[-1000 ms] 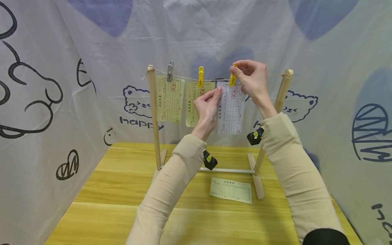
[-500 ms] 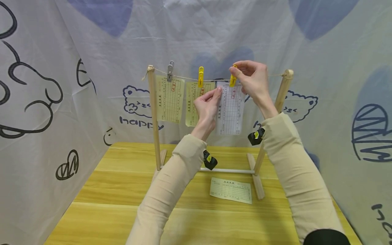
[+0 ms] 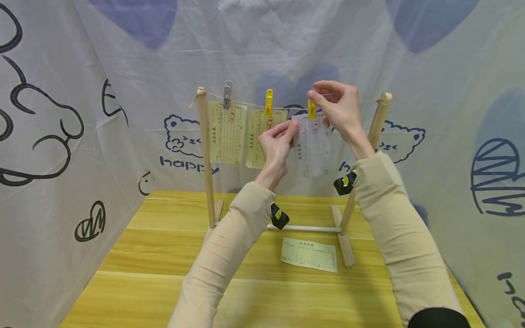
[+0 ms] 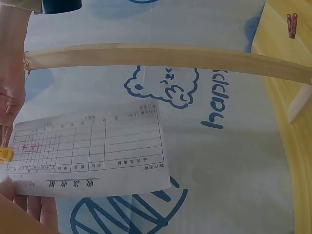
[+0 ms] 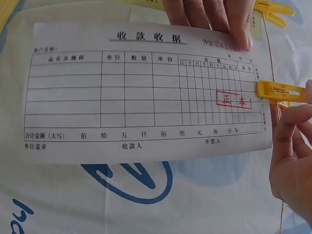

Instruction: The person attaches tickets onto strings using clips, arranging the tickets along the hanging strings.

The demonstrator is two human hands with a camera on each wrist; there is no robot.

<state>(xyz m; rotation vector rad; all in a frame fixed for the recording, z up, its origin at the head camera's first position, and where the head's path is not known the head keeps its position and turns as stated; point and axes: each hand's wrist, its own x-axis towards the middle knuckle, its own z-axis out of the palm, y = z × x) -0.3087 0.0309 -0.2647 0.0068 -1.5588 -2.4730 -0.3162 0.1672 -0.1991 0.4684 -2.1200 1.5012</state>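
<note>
One left hand (image 3: pixel 275 146): fingers pinch the white paper (image 3: pixel 312 150).
Right hand (image 3: pixel 343 105): fingers pinch a yellow peg (image 3: pixel 311 110).
White paper: at the string (image 3: pixel 369 100), right of middle.
Yellow peg: likely clipping now; next, should gently let go.

A curtained-off tabletop work nook, the wider room hidden from view: pale cloth (image 3: pixel 254 38) printed with cartoon bears (image 3: pixel 180 135) and the word "happy" hangs from nine o'clock through twelve to three, around a wood-grain table (image 3: pixel 123 291) at six o'clock
</note>
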